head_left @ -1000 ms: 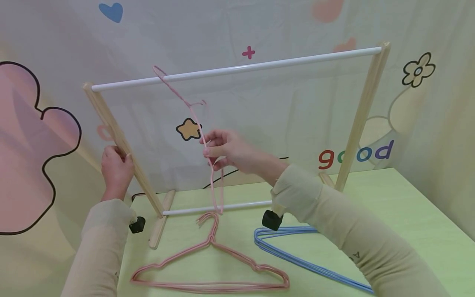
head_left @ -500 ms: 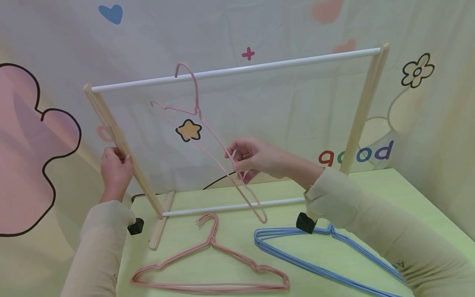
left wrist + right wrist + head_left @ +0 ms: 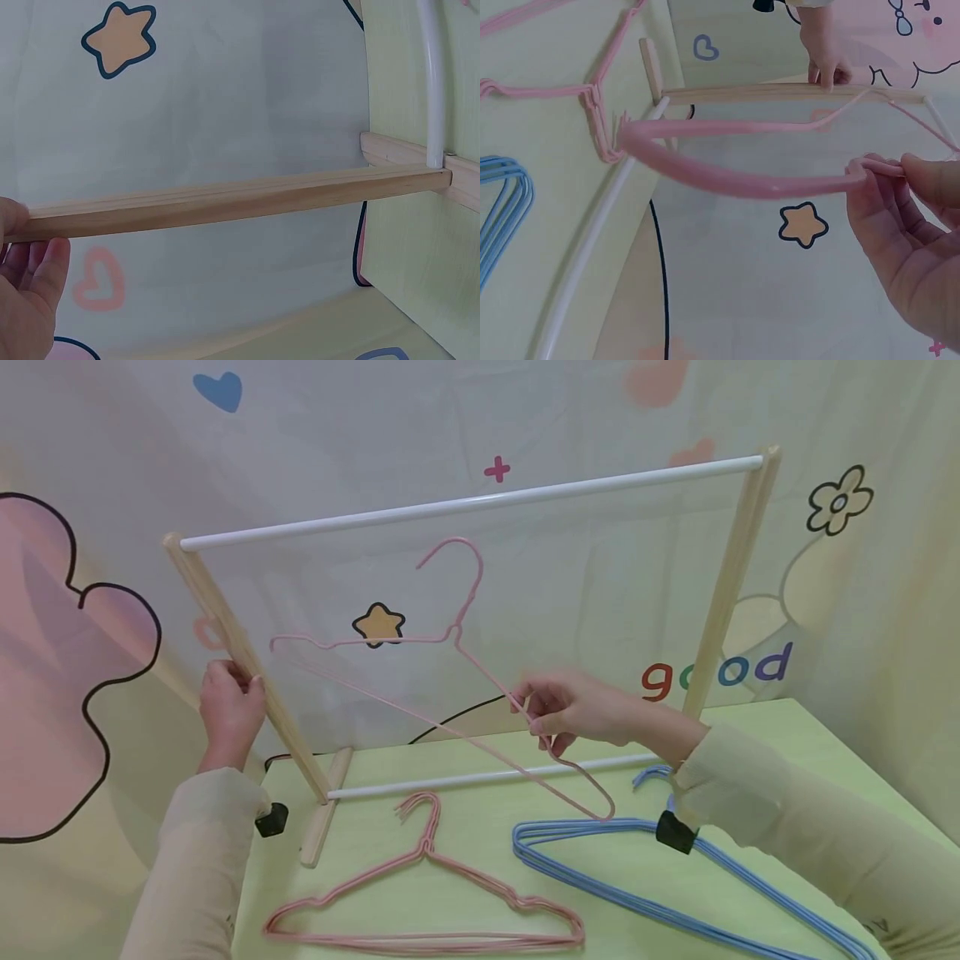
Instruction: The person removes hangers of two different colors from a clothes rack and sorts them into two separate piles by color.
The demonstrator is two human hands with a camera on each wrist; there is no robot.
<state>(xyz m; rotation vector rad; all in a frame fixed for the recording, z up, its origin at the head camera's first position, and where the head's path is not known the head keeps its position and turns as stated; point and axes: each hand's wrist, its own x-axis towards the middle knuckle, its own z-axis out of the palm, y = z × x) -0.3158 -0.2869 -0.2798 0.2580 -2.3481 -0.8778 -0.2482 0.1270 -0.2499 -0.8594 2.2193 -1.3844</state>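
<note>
In the head view my right hand [image 3: 581, 710] pinches the sloping shoulder of a pink wire hanger [image 3: 454, 632]. The hanger is tilted in front of the rack, its hook below the white top rail [image 3: 480, 502] and apart from it in that view. The right wrist view has the thumb and fingers on the hanger's pink wire [image 3: 772, 186]. My left hand [image 3: 234, 706] grips the rack's left wooden post [image 3: 217, 614], as the left wrist view also shows, with fingers [image 3: 54, 274] under the wood [image 3: 225, 210].
Several pink hangers [image 3: 427, 845] lie stacked at the front of the pale green table [image 3: 810, 760]. To their right lie several blue hangers [image 3: 600, 887], partly behind my right sleeve. The rack's lower white rail [image 3: 427, 782] runs behind the stacks. A patterned cloth hangs behind.
My right hand has moved right and slightly down with the pink hanger. The hanger has turned to show its broad face, and its hook has come away from the top rail. The left hand stays put.
</note>
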